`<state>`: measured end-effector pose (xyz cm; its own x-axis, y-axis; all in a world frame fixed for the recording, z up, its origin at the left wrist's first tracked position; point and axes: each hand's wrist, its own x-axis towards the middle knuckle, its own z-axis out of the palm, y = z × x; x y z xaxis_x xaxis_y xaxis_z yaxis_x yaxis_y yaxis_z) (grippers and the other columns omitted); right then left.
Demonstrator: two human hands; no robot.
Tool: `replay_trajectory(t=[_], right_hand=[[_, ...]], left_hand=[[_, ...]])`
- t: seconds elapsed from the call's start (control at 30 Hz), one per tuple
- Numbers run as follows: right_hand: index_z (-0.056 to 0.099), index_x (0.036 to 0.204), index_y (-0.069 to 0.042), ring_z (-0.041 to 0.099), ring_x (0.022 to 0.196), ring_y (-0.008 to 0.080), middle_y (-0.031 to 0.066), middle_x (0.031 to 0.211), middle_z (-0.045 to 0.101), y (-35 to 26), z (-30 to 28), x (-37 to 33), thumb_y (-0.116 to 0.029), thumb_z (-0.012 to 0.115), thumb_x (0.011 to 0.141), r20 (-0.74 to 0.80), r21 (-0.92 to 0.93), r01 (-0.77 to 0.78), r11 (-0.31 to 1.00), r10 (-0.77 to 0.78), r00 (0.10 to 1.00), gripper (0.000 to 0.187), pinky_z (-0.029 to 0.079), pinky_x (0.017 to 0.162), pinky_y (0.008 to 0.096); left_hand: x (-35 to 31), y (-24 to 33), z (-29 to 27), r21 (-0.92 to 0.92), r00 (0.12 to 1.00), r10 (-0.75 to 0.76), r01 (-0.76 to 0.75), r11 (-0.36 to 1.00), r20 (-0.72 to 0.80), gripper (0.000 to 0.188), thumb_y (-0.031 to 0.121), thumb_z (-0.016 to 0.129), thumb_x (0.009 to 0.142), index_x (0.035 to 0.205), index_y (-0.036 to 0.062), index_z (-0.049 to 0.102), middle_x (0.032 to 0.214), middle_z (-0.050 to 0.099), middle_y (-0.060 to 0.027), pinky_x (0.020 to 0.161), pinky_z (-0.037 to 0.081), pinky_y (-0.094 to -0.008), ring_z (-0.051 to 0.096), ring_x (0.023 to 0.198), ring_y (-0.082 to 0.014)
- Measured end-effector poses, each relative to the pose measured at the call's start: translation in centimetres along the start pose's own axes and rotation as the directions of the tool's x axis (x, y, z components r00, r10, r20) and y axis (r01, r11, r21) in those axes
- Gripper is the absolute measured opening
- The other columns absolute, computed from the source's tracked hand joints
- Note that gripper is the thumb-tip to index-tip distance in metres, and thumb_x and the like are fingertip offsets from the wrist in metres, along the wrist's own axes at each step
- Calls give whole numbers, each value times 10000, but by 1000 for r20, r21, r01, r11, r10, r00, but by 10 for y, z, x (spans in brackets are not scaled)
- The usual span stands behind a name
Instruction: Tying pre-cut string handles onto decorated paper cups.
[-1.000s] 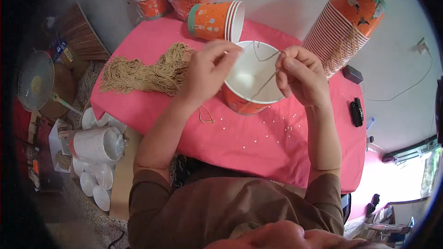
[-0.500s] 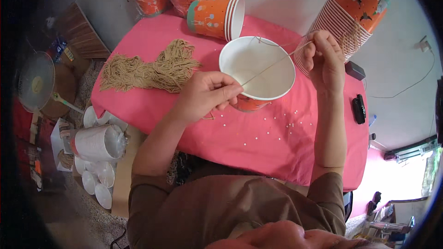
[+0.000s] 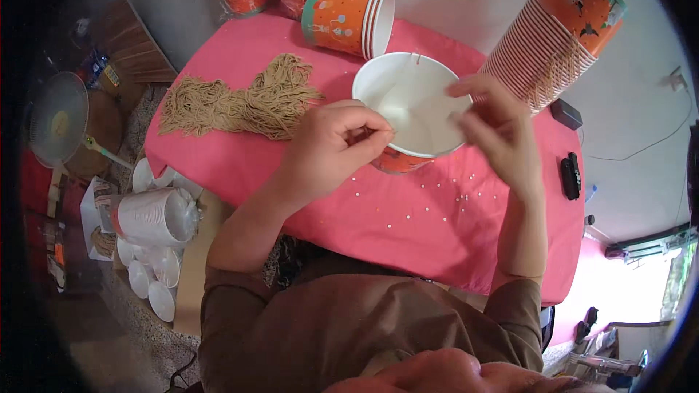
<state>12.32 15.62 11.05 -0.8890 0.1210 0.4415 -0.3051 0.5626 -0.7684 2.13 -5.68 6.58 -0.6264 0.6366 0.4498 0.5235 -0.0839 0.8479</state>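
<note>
A white-lined paper bucket (image 3: 400, 162) with an orange outside stands upright on the pink-covered table. At its near left rim my left hand (image 3: 336, 142) is closed in a pinch on a thin tan string, which barely shows between the fingertips. A short bit of string (image 3: 417, 59) hangs over the bucket's far rim. My right hand (image 3: 502, 131) is over the right rim, thumb and fingers apart and blurred by motion; I see nothing held in it. Left of the bucket lies a bundle of tan string (image 3: 237, 108), tied in at its middle.
Behind the bucket lie nested orange paper buckets (image 3: 342, 22). A tall leaning stack of buckets (image 3: 535, 51) stands at the right, strings hanging on it. A black stapler-like object (image 3: 570, 175) sits near the right edge. Small white dots (image 3: 426, 207) are scattered on the pink cloth (image 3: 349, 222).
My right hand has let go of the string and come down and left toward the bucket's rim, its fingers spreading. The string no longer stretches between my hands.
</note>
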Motion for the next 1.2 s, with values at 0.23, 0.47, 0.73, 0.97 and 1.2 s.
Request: replay_trajectory(t=[0.23, 0.47, 0.73, 0.97, 1.2], right_hand=[[612, 973, 23, 512, 638, 37, -26, 689, 554, -10, 22, 2, -40, 615, 910, 377, 222, -307, 926, 209, 902, 90, 433, 573, 204], [617, 913, 1, 495, 657, 42, 0, 742, 573, 5, 13, 1, -7, 606, 875, 344, -37, -19, 999, 30, 939, 41, 407, 572, 217], [586, 892, 18, 501, 648, 95, 35, 727, 552, 18, 13, 13, -6, 583, 875, 494, -246, 23, 969, 105, 863, 30, 418, 578, 262], [603, 831, 9, 606, 653, 326, 175, 707, 607, 13, 14, 18, -71, 596, 822, 466, -203, -59, 977, 150, 872, 81, 470, 608, 394], [598, 854, 10, 587, 636, 212, 107, 726, 593, 3, 18, 6, -16, 627, 818, 438, -344, 136, 929, 31, 898, 53, 456, 586, 322]], left_hand=[[7, 16, 5, 107, 995, 91, -94, 990, 29, 40, 3, 684, 797, 822, 3, 653, 731, 607, -51, 559, 459, -237, 582, 638, -81], [-4, -3, 18, 216, 977, 215, -212, 953, 8, 139, 13, 698, 766, 890, 25, 636, 862, 621, -94, 601, 516, -338, 640, 714, -241], [-9, -31, 24, 287, 960, 279, -275, 918, 30, 110, 34, 677, 788, 890, 28, 634, 876, 617, -110, 655, 520, -373, 638, 765, -291], [-11, -34, 24, 325, 938, 346, -336, 884, 26, 138, 32, 684, 764, 894, 31, 637, 880, 609, -102, 654, 521, -365, 633, 766, -285], [-19, -44, 25, 543, 772, 628, -571, 615, 101, 233, 55, 635, 695, 923, 15, 665, 935, 616, -81, 608, 520, -317, 607, 710, -215]])
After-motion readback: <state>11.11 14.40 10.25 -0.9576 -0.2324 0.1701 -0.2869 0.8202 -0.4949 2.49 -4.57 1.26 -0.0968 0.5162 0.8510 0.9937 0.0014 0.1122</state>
